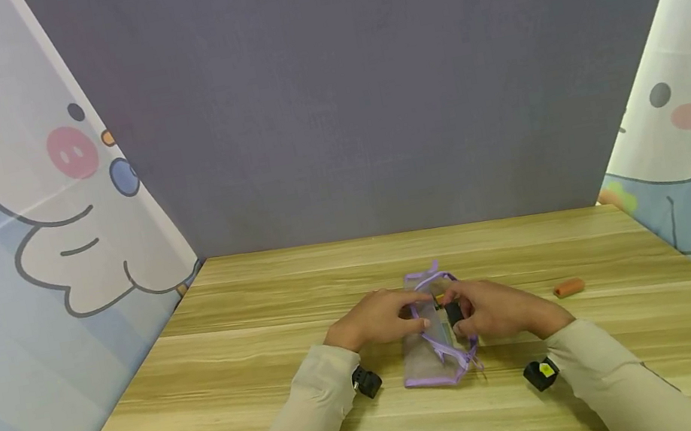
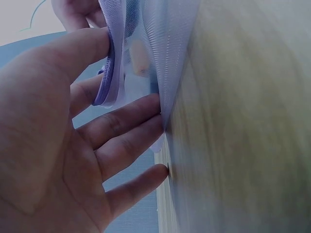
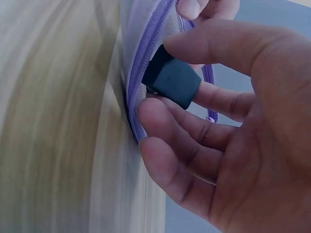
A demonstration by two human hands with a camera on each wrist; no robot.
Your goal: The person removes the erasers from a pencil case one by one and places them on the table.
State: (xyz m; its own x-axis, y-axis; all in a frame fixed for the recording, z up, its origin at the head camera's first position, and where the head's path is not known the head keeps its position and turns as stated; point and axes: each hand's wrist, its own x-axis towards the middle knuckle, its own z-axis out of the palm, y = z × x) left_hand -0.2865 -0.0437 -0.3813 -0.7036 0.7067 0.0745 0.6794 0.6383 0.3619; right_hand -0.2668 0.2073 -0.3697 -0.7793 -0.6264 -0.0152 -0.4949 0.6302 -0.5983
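A mesh zip pouch (image 1: 420,363) with purple trim lies on the table, its zipped mouth spread apart. My left hand (image 1: 379,316) holds the near side of that mouth; in the left wrist view the thumb and index finger pinch the purple zipper edge (image 2: 114,73), while the other fingers reach along the mesh. At the opposite side, my right hand (image 1: 498,308) grips a small black block (image 3: 172,80) between thumb and fingers, right at the pouch's opening. A bit of yellow (image 1: 440,299) shows in the mouth beside the right fingertips. The block's far end is partly hidden by the zipper edge.
A short orange-brown cylinder (image 1: 569,287) lies on the wooden table (image 1: 223,388), right of the right hand. A dark grey panel (image 1: 326,97) stands along the table's back edge. Cartoon-printed sheets (image 1: 35,244) hang on both sides.
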